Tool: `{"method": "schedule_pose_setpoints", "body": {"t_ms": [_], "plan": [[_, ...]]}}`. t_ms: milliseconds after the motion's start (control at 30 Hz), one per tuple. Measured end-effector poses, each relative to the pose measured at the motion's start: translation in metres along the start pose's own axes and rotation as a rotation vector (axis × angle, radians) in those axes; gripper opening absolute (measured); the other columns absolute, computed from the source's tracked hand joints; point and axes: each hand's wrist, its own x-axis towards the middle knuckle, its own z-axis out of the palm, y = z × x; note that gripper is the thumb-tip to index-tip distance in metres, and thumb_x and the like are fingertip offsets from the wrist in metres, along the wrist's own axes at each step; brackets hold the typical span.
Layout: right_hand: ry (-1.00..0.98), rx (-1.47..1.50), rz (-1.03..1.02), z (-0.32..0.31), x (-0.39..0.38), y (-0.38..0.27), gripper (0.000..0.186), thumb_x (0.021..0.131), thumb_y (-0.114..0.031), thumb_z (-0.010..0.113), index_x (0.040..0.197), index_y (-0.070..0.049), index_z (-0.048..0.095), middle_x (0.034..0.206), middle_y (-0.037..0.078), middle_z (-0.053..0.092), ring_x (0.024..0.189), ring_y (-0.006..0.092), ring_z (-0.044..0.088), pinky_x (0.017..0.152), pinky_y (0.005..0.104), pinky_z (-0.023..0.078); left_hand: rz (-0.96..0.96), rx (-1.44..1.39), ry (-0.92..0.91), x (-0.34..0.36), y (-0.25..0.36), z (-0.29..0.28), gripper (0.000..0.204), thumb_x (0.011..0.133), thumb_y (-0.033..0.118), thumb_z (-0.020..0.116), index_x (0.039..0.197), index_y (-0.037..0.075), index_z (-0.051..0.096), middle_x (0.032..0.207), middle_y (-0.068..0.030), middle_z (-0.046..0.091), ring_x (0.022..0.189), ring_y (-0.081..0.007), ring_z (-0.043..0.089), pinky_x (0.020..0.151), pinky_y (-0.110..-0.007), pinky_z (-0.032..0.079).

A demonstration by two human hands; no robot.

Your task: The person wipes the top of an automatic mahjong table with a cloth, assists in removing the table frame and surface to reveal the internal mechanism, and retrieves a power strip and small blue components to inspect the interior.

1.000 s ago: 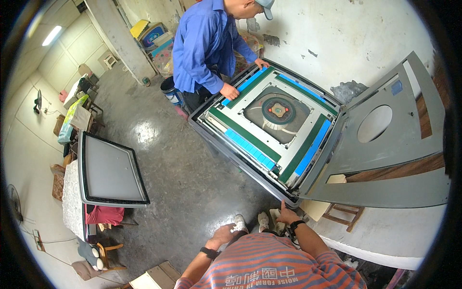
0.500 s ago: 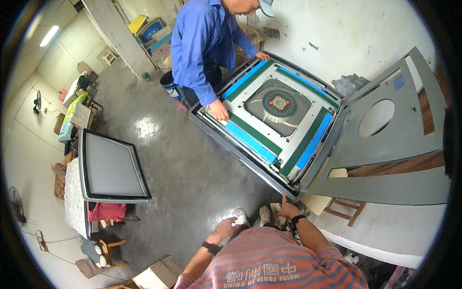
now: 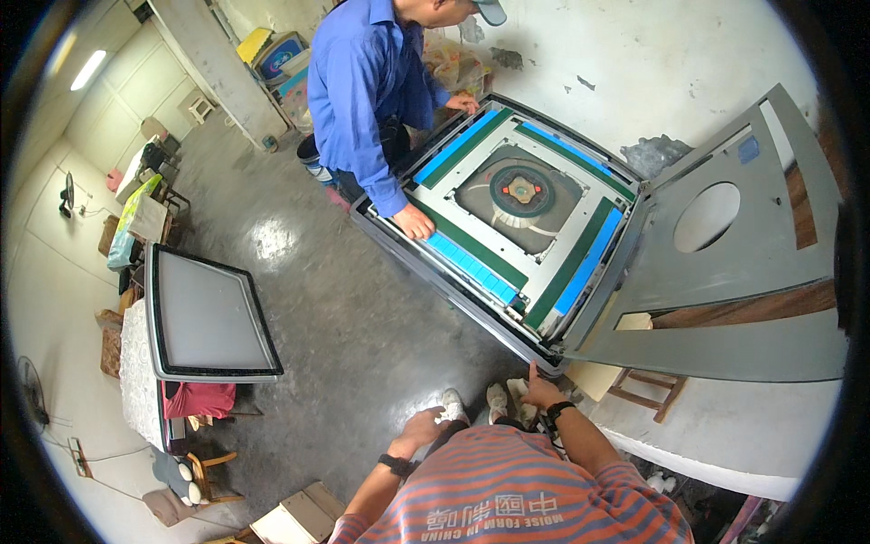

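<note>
An opened automatic mahjong machine [image 3: 542, 237] has a pale inner frame, green strips and blue tiles [image 3: 469, 265], with a grey panel [image 3: 707, 308] raised on its right. My right hand [image 3: 542, 392] is at the machine's near corner, index finger extended to the rim and nothing visible held; contact is unclear. My left hand [image 3: 421, 424] hangs before my body, fingers loosely bent, apparently empty. A co-worker in a blue shirt [image 3: 358, 100] bends over the far-left side, one hand [image 3: 412, 220] on the left tile row, the other [image 3: 460, 103] at the back edge.
A grey framed panel [image 3: 208, 317] rests on a cloth-covered table [image 3: 138, 381] at left, among chairs [image 3: 208, 476]. A white ledge [image 3: 698, 426] and wooden stool [image 3: 648, 396] are at lower right. A bucket [image 3: 313, 159] stands behind the co-worker; a wall [image 3: 607, 45] borders the back.
The co-worker's near hand has moved down from the far-left strip onto the near-left tile row, and their body has shifted left. My hands have barely moved.
</note>
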Motion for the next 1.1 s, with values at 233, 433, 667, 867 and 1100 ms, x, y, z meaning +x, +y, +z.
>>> {"method": "schedule_pose_setpoints", "body": {"t_ms": [233, 433, 667, 867, 1100], "plan": [[-0.039, 0.004, 0.028, -0.008, -0.01, -0.005, 0.124, 0.08, -0.032, 0.076, 0.15, -0.002, -0.021, 0.114, 0.031, 0.063, 0.104, 0.0412, 0.063, 0.086, 0.0441, 0.051, -0.007, -0.029, -0.001, -0.006, 0.01, -0.007, 0.049, 0.089, 0.042, 0.061, 0.127, 0.011, 0.061, 0.12, -0.0175, 0.066, 0.11, -0.0353, 0.062, 0.095, -0.044, 0.049], [-0.059, 0.004, 0.044, -0.013, -0.016, -0.011, 0.123, 0.082, -0.032, 0.075, 0.15, -0.004, -0.023, 0.118, 0.03, 0.062, 0.107, 0.0409, 0.062, 0.088, 0.0442, 0.051, -0.011, -0.027, 0.001, -0.007, 0.008, -0.005, 0.048, 0.089, 0.042, 0.062, 0.126, 0.011, 0.062, 0.118, -0.0174, 0.066, 0.109, -0.0354, 0.063, 0.095, -0.044, 0.049], [-0.075, -0.022, 0.064, -0.006, -0.006, -0.007, 0.122, 0.083, -0.032, 0.075, 0.15, -0.003, -0.022, 0.115, 0.028, 0.064, 0.099, 0.0386, 0.064, 0.082, 0.0435, 0.052, -0.01, 0.024, -0.021, -0.01, 0.013, -0.01, 0.049, 0.089, 0.038, 0.063, 0.129, 0.01, 0.059, 0.12, -0.0151, 0.067, 0.108, -0.0326, 0.064, 0.094, -0.041, 0.05], [-0.063, -0.006, 0.05, -0.007, -0.007, 0.001, 0.123, 0.082, -0.033, 0.076, 0.15, -0.003, -0.022, 0.113, 0.029, 0.064, 0.097, 0.0373, 0.065, 0.08, 0.0434, 0.052, 0.008, 0.021, -0.028, -0.005, 0.014, -0.007, 0.049, 0.089, 0.038, 0.063, 0.13, 0.01, 0.059, 0.119, -0.0144, 0.067, 0.108, -0.0331, 0.064, 0.094, -0.042, 0.05], [-0.001, -0.021, -0.065, -0.017, -0.012, -0.009, 0.123, 0.08, -0.033, 0.077, 0.15, 0.0, -0.018, 0.116, 0.033, 0.062, 0.101, 0.0427, 0.063, 0.085, 0.0465, 0.051, -0.02, 0.002, -0.007, -0.013, 0.02, -0.015, 0.051, 0.089, 0.042, 0.06, 0.129, 0.01, 0.06, 0.121, -0.0165, 0.065, 0.113, -0.035, 0.06, 0.096, -0.043, 0.048]]}}
